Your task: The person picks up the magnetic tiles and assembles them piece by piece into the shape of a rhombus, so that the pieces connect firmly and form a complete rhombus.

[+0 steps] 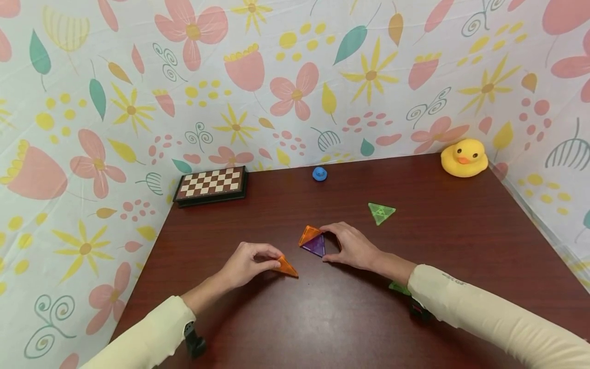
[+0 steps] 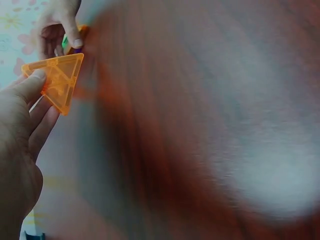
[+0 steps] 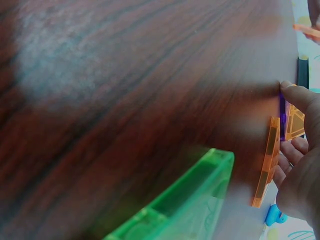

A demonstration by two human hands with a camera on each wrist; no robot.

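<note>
My left hand [image 1: 249, 264] pinches an orange triangular magnetic tile [image 2: 57, 80] between thumb and fingers, held above the table. My right hand [image 1: 355, 247] spans a purple triangular tile [image 1: 315, 246], thumb at its near corner and forefinger at its far one. A second orange tile [image 1: 310, 234] meets the purple one along an edge and looks raised from the table in the right wrist view. Under my right palm lies another orange tile [image 3: 267, 162], mostly hidden in the head view. The held orange tile is apart from the purple one.
One green triangular tile [image 1: 381, 212] lies beyond my right hand; another green tile [image 1: 399, 288] is partly under my right forearm. At the back are a chessboard box [image 1: 211, 184], a small blue toy [image 1: 319, 173] and a yellow rubber duck [image 1: 464, 158]. A patterned cloth [image 1: 295, 61] walls the table.
</note>
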